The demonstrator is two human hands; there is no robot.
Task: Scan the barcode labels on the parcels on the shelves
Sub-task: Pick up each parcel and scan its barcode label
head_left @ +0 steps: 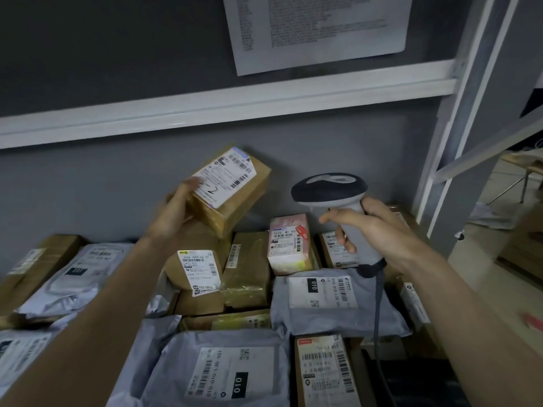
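Note:
My left hand (173,210) grips a small brown cardboard parcel (244,198) by its left end and holds it tilted above the pile. Its white barcode label (224,176) faces up toward me. My right hand (373,227) is wrapped round the grip of a grey handheld barcode scanner (330,190), index finger at the trigger. The scanner's dark head is right of the held parcel and apart from it. Its cable (379,318) hangs down over the parcels.
The shelf holds several labelled parcels: a pink box (289,245), a round brown parcel (197,268), grey mailer bags (326,306) (220,371) and brown boxes (38,259). A white shelf rail (223,104) runs above, with a printed sheet (317,27) on the grey wall. A white upright post (458,118) stands at right.

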